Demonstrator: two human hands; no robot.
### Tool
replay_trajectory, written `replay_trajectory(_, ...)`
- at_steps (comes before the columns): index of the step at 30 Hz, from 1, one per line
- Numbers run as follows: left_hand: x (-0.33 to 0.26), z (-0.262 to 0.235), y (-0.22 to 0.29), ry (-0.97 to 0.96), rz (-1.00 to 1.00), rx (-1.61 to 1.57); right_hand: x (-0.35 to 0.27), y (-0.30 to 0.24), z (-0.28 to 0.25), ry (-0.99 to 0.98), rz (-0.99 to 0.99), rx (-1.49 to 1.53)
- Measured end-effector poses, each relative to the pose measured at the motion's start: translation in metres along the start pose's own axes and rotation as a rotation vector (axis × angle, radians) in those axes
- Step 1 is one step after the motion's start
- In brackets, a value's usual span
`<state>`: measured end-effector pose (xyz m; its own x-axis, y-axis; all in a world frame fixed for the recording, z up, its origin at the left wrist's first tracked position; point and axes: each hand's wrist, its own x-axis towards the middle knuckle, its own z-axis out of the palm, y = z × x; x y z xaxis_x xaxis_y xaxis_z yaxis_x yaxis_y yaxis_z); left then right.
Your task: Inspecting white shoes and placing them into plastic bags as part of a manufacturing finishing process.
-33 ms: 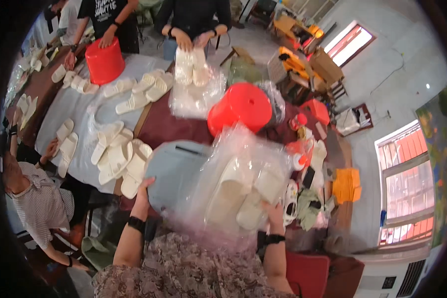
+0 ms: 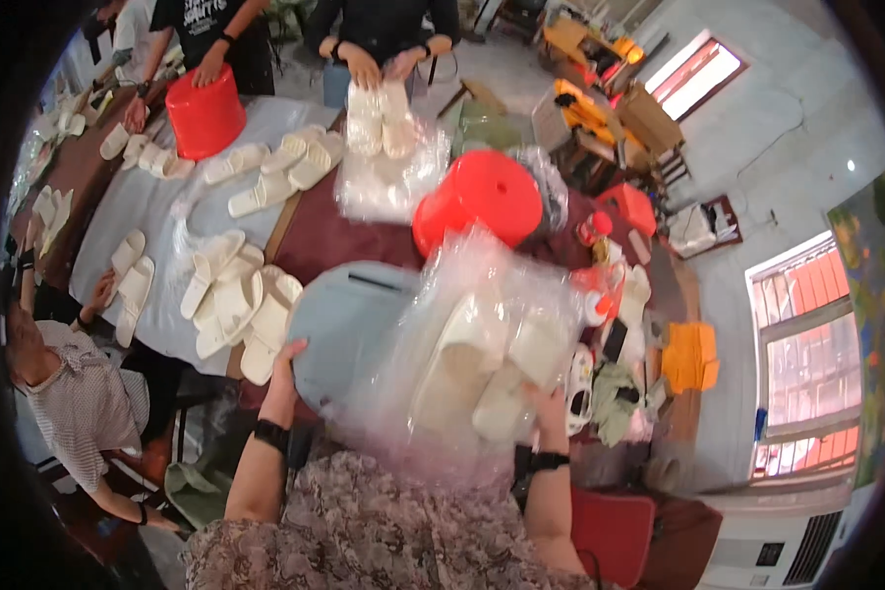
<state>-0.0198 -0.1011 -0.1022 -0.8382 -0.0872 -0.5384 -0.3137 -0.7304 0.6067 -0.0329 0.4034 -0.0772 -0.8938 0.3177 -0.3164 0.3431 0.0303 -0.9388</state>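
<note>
Red bucket at far left: mouth-down on the table, a co-worker's hand on its base; contents, if any, hidden.
Loose slippers: cream, overlapping pile, not bagged. Look like light, slightly springy foam.
Left hand: curled at the left edge of the grey-blue tub, thumb against it, other fingers mostly hidden. Looks like an edge hold, only partly closed.
Grey-blue tub: between the hands, slot near its far edge, right part under plastic. Probably stiff and light; take it at opposite edges. Inside not visible.
Far clear bag: slippers at its top end, a co-worker's hands above them.
Near clear bag: over the tub's right side, in front of the middle red bucket. Cream slippers inside, at least three showing. Film likely slick and easily torn; pinch bag plus a sole, not film alone. Contents may slide.
Right hand: at the bag's right edge beside a slipper, blurred by plastic. Can't tell how closed, or whether it grips bag or tub.
</note>
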Motion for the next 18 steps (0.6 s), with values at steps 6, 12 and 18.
replay_trajectory(6,0.034,0.018,0.009,0.043,0.014,0.115,0.028,-0.051,0.042,0.03,0.123,-0.053)
replay_trajectory(12,0.04,-0.006,0.014,0.384,0.413,1.255,0.047,-0.022,0.048,0.073,0.073,-0.001)
replay_trajectory(18,0.004,0.109,0.011,0.368,1.031,1.599,0.062,0.01,0.025,0.371,-0.572,-0.929)
